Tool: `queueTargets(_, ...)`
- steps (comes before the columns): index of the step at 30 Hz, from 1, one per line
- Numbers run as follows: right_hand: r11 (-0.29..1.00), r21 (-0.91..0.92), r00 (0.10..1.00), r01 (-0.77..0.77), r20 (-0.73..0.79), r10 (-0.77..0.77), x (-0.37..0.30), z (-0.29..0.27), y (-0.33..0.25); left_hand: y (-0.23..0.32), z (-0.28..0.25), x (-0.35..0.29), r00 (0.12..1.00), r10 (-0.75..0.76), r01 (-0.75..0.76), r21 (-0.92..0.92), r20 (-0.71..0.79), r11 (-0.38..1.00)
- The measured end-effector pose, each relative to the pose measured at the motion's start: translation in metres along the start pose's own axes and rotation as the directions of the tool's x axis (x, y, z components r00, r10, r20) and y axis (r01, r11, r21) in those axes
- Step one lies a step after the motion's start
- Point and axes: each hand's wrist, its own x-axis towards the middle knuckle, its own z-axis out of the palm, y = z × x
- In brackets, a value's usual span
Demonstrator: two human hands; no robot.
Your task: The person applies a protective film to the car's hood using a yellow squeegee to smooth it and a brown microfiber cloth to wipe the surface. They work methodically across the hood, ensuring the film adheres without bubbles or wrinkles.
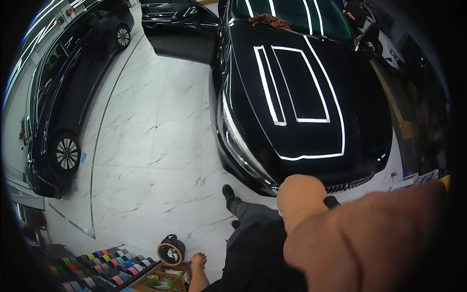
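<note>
Left hand [198, 261]: fingers apart, seemingly empty. Right hand [362, 238]: too blurred to tell; I'd lower it slowly, clear of the glossy black car hood [306, 138].

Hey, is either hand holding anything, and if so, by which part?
Nothing shows in the left hand. The right hand is blurred and very near the camera, so whether it holds anything cannot be told.

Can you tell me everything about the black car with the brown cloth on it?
The black car stands on a pale floor, facing us; its shut, glossy hood mirrors bright lines. A long headlight and some grille show; a side door is open. A crumpled brown cloth lies by the windshield.
</note>
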Motion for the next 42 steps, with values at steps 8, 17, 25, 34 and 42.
queueTargets(8,0.697,-0.594,0.900,-0.402,-0.398,0.180,-0.061,-0.197,0.124,0.138,0.014,0.004,0.493,0.524,-0.649,0.695,0.695,-0.310)
queueTargets(17,-0.391,-0.244,0.132,-0.888,-0.947,0.291,-0.182,-0.387,0.252,0.371,0.035,0.030,0.953,0.298,-0.302,0.258,0.056,0.918)
queueTargets(25,-0.232,-0.176,0.138,-0.957,-0.976,0.169,-0.165,-0.532,0.383,0.562,0.108,0.094,0.919,0.330,-0.393,0.540,0.215,0.744)
queueTargets(34,-0.524,-0.255,0.377,-0.813,-0.916,-0.139,-0.083,-0.692,0.457,0.870,0.196,0.190,0.926,0.052,-0.205,0.381,0.375,0.901)
queueTargets(42,-0.963,-0.252,0.764,0.091,-0.603,0.230,0.051,-0.940,0.415,1.131,0.358,0.154,0.860,0.376,-0.508,0.507,0.344,0.696)
